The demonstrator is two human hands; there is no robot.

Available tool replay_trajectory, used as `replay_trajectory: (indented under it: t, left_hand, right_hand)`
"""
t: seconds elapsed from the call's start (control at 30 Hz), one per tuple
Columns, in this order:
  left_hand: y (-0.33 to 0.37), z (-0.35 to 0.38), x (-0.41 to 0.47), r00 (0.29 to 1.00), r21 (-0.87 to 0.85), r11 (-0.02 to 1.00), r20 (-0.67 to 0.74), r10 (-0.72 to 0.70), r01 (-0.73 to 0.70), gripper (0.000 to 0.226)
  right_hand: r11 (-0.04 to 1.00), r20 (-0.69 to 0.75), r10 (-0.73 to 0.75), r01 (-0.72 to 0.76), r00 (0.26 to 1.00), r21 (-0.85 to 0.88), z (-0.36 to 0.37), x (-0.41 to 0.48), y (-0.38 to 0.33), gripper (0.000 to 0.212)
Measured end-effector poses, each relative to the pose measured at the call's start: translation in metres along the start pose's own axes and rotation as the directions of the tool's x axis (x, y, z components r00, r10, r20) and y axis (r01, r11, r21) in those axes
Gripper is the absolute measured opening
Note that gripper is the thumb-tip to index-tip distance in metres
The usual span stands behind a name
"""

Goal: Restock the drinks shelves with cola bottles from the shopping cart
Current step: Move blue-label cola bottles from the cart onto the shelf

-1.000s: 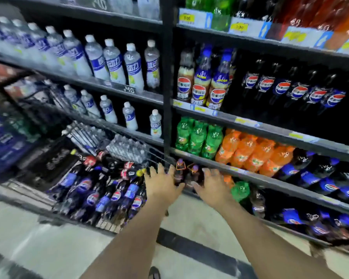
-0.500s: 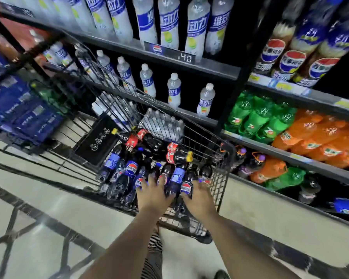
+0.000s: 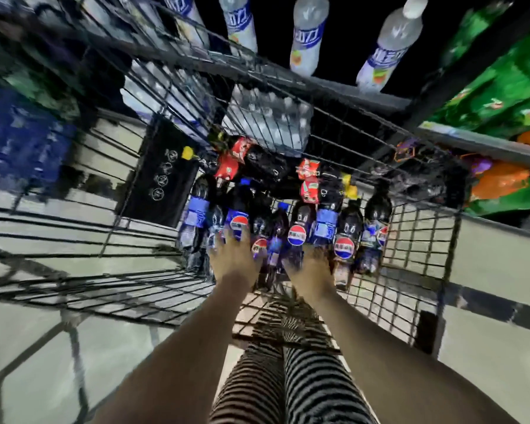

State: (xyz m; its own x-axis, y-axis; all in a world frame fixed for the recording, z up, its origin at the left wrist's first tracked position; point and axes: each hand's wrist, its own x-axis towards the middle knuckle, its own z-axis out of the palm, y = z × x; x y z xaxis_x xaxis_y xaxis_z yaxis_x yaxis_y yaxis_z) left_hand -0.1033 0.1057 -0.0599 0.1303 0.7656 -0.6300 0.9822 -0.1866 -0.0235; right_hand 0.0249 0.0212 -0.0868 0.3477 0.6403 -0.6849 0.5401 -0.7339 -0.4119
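Where the wire shopping cart (image 3: 423,240) stands beside the drinks shelves (image 3: 487,148), the cola bottles (image 3: 297,228) lie packed together in its near end, labels up. Both hands reach down onto them, the left hand (image 3: 234,261) over a blue-labelled bottle and the right hand (image 3: 311,267) just beside it. The fingers (image 3: 227,247) are blurred, so I cannot tell whether either hand has hold of a bottle.
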Motion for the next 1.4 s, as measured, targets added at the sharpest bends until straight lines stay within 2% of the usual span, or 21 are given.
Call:
replay_trajectory:
  t: [0.13, 0.27, 0.37, 0.53, 0.77, 0.87, 1.03, 1.13, 1.2, 1.3, 1.33, 1.4]
  left_hand:
    - [-0.015, 0.012, 0.035, 0.998, -0.016, 0.999, 0.021, -0.051, 0.051, 0.079]
    - [-0.018, 0.014, 0.061, 0.999, -0.011, 1.0, -0.048, -0.016, 0.016, 0.083]
    - [-0.018, 0.011, 0.077, 0.996, -0.106, 0.994, -0.086, -0.022, 0.013, 0.084]
    - [-0.015, 0.009, 0.095, 0.989, -0.219, 0.976, -0.142, -0.031, 0.0, 0.084]
    - [-0.017, 0.009, 0.098, 0.991, -0.331, 0.943, -0.118, -0.063, 0.02, 0.083]
    - [-0.019, -0.001, 0.1, 0.992, -0.409, 0.911, -0.082, -0.101, 0.059, 0.083]
    - [-0.026, -0.002, 0.1, 0.992, -0.542, 0.839, -0.069, -0.103, 0.049, 0.066]
    - [-0.034, -0.001, 0.094, 0.993, -0.692, 0.719, -0.029, -0.116, 0.064, 0.066]
    - [-0.035, -0.003, 0.089, 0.992, -0.807, 0.588, -0.026, -0.125, 0.053, 0.044]
    - [-0.034, -0.007, 0.082, 0.984, -0.946, 0.292, 0.102, -0.148, 0.142, 0.011]
    - [-0.034, -0.009, 0.079, 0.975, -0.959, 0.205, 0.166, -0.149, 0.195, 0.005]
    - [-0.033, -0.013, 0.073, 0.96, -0.961, 0.08, 0.256, -0.112, 0.266, 0.009]
  right_hand:
    - [0.993, 0.016, 0.002, -0.004, 1.0, 0.115, 0.035, 0.039, -0.02, 0.062]
    - [0.967, -0.031, 0.038, -0.029, 0.999, 0.255, 0.058, 0.076, -0.033, 0.07]
    - [0.939, -0.082, 0.02, 0.009, 0.996, 0.343, 0.061, 0.094, -0.038, 0.072]
    - [0.92, -0.124, -0.042, 0.087, 0.991, 0.381, 0.061, 0.115, -0.045, 0.076]
    - [0.93, -0.027, -0.082, 0.086, 0.996, 0.358, 0.055, 0.128, -0.042, 0.086]
    - [0.909, -0.012, -0.083, 0.081, 0.996, 0.408, 0.05, 0.128, -0.046, 0.072]
    - [0.846, 0.075, -0.028, -0.016, 0.997, 0.534, 0.046, 0.128, -0.042, 0.077]
    - [0.836, 0.096, -0.024, -0.032, 0.995, 0.547, 0.037, 0.128, -0.04, 0.076]
    - [0.814, 0.086, -0.008, -0.043, 0.996, 0.579, 0.033, 0.125, -0.04, 0.078]
    - [0.776, 0.08, 0.016, -0.063, 0.997, 0.628, 0.027, 0.118, -0.039, 0.081]
    - [0.762, 0.083, 0.02, -0.069, 0.996, 0.644, 0.025, 0.115, -0.039, 0.08]
    - [0.748, 0.099, 0.024, -0.084, 0.995, 0.658, 0.022, 0.11, -0.035, 0.081]
